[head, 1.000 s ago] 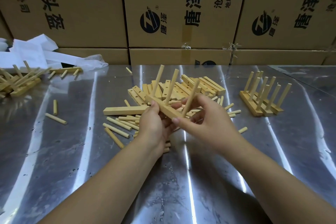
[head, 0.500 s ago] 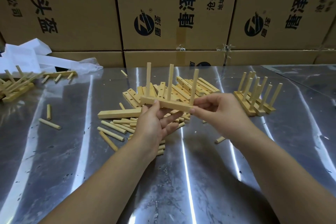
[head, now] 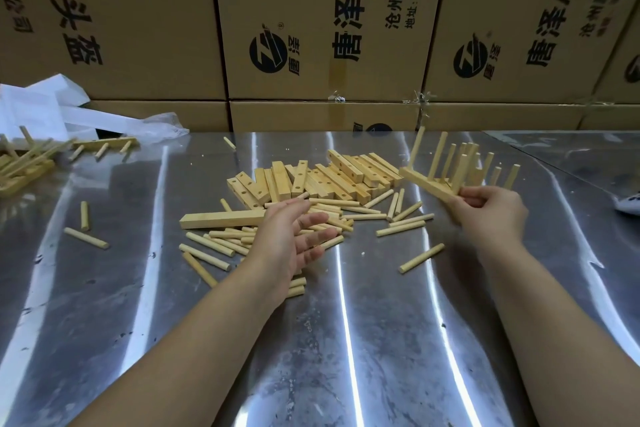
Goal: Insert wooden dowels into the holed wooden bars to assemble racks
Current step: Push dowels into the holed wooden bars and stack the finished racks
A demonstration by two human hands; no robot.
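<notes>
Table (head: 346,340): shiny sheet metal, scuffed (streaked with light).
Centre: heap of holed bars (head: 332,180), with loose dowels (head: 228,243) scattered in front, touching it.
Among the dowels: one long plain bar (head: 221,219).
Far left: assembled racks (head: 20,170), white wrapping (head: 31,107) behind.

We record the left hand (head: 294,239) with palm turned inward, fingers (head: 313,218) straight and spread, holding nothing. The right hand (head: 491,213) is extended to the right, fingers curled, pinching one end of the rack (head: 427,185). Both forearms are bare.
</notes>
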